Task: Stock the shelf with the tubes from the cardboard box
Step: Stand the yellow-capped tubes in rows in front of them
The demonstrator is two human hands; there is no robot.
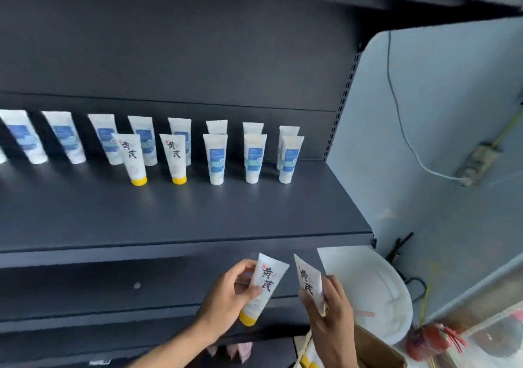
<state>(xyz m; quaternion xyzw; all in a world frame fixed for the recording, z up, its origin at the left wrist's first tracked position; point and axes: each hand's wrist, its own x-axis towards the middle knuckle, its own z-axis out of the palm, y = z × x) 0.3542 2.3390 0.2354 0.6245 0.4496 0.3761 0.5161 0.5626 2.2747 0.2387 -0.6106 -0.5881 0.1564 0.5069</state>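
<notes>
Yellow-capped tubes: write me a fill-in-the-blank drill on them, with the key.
1. The number of yellow-capped tubes standing on the shelf is ____.
2. The left hand holds a tube whose cap is coloured ____.
3. The right hand holds ____ tube.
4. The cardboard box sits at the ____ right of the view.

Missing words: two; yellow; one; bottom

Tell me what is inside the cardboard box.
In the box, only a few yellow-capped tubes show at its left edge. The right hand and the frame edge cover the rest.
</notes>
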